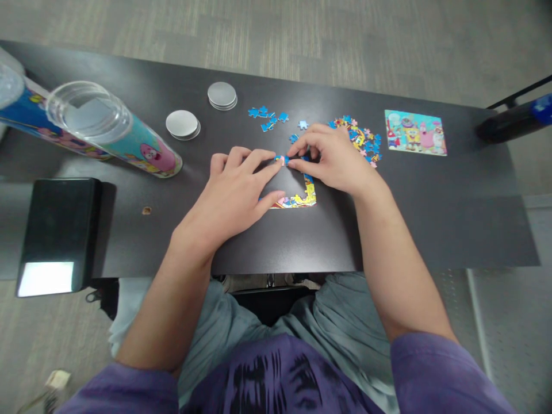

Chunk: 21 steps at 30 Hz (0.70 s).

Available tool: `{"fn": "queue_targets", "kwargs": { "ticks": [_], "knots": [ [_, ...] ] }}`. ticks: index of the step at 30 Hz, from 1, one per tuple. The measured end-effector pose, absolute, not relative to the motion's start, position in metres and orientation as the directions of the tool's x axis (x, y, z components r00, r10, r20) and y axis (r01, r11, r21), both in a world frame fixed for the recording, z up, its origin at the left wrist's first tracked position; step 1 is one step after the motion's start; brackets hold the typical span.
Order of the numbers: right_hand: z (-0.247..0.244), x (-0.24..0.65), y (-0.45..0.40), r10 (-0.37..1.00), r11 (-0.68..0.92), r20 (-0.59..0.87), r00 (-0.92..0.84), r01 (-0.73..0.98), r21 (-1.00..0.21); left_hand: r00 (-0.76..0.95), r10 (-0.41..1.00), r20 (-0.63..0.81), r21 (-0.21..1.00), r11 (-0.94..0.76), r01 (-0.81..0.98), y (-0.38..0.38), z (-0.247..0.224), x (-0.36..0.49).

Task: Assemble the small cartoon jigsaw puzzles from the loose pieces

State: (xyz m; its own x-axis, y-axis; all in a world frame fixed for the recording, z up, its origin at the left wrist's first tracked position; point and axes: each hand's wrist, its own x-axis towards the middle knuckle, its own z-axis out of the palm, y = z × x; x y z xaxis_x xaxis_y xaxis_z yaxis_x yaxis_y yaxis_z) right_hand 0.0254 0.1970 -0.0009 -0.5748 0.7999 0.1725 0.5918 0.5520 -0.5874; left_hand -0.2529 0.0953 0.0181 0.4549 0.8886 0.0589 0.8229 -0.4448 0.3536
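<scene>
A partly joined puzzle border (297,201) lies on the dark table, its bottom and right edges showing. My left hand (239,187) rests over its left side, fingers spread, index fingertip on a blue and pink puzzle piece (282,160) in the top edge. My right hand (330,156) pinches the blue end of the top edge between thumb and index finger. Just beyond my right hand is a pile of loose pieces (364,141). Several blue pieces (268,118) lie farther back, and a pale blue piece (303,125) sits apart.
At the right lies a cartoon picture card (415,133), with a dark cylinder (509,127) past it. Stacks of round discs (181,123) (222,94) stand back left. Tall printed tubes (146,150) and a black device (60,224) occupy the left.
</scene>
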Motion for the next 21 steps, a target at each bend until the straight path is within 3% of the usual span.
{"fn": "queue_targets", "kwargs": {
  "ticks": [17, 21],
  "knots": [
    [-0.0021, 0.0245, 0.1953, 0.824, 0.488, 0.118, -0.554, 0.588, -0.645, 0.486, 0.873, 0.048, 0.383, -0.465, 0.798, 0.0981, 0.0138, -0.2556],
    [0.0003, 0.0246, 0.1936, 0.824, 0.508, 0.139, -0.549, 0.606, -0.612, 0.499, 0.865, 0.062, 0.408, -0.478, 0.778, 0.1009, 0.0128, -0.2577]
  ]
}}
